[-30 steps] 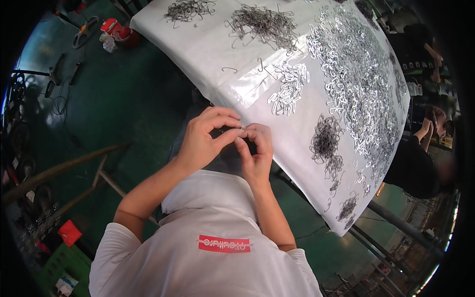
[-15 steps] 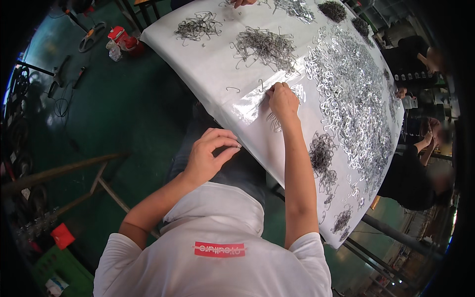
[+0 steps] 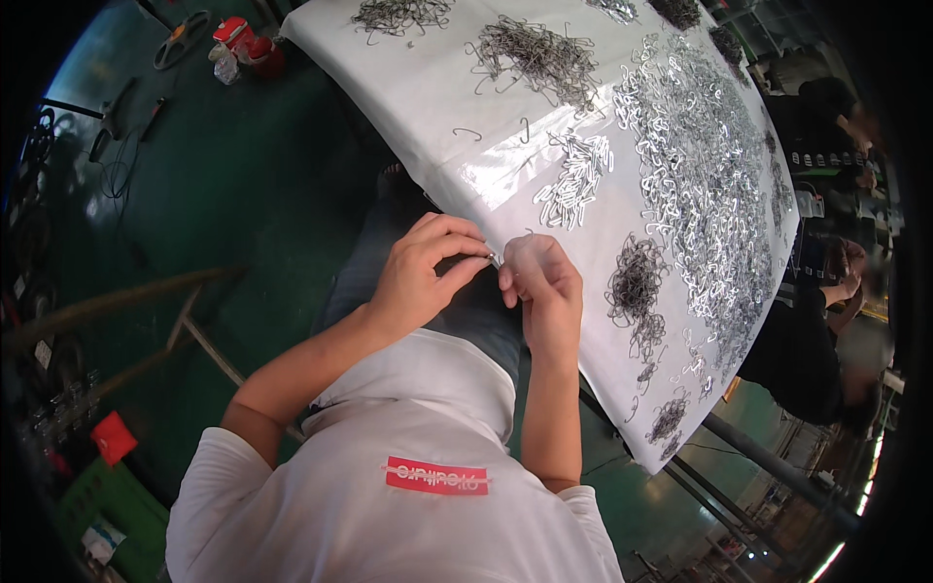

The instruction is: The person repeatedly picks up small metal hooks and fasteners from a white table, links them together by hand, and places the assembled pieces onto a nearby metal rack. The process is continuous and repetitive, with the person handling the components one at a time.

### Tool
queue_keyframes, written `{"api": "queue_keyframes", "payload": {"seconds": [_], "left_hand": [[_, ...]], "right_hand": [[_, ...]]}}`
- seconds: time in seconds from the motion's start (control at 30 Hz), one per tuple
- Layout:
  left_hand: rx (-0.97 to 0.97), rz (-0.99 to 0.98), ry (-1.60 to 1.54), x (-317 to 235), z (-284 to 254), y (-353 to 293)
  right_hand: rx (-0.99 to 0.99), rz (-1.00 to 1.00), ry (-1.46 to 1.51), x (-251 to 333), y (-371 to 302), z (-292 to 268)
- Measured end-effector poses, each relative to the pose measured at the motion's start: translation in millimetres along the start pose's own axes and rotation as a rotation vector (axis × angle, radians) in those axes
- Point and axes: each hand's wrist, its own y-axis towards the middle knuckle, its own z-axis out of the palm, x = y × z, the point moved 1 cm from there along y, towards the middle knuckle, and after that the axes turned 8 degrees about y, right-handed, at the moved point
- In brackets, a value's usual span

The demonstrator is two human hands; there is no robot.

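My left hand [image 3: 428,267] is closed in a pinch just off the table's near edge. A small shiny metal piece [image 3: 493,258] shows at its fingertips. Close beside it, my right hand [image 3: 546,287] is closed with curled fingers, partly smeared by motion. A thin curved wire end, apparently of a hook, pokes out above those fingers; the rest is hidden. Beyond my hands lies a small heap of shiny elongated metal clips [image 3: 578,180] on the white-covered table [image 3: 466,87]. Two single wire hooks [image 3: 526,130] rest near a tangled pile of dark wire hooks [image 3: 539,60].
A wide spread of shiny metal hooks [image 3: 700,194] covers the table's right side. Darker hook piles [image 3: 637,282] lie nearer and at the far end. Other people [image 3: 812,340] work along the right edge. A red container [image 3: 262,58] stands on the green floor at left.
My right hand has come back from the clip heap toward me and now meets my left hand at the table edge. My left hand has shifted slightly up and right.
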Motion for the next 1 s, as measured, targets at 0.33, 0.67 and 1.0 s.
{"api": "queue_keyframes", "payload": {"seconds": [0.33,0.67,1.0], "left_hand": [[0.002,0.011,0.019,-8,5,1],[-0.022,0.078,0.074,15,21,25],[0.146,0.221,0.506,34,128,116]], "right_hand": [[-0.123,-0.275,-0.095,-25,-8,0],[-0.165,-0.672,-0.298,-41,-11,-6],[-0.209,-0.612,-0.381,-45,-26,-19]]}}
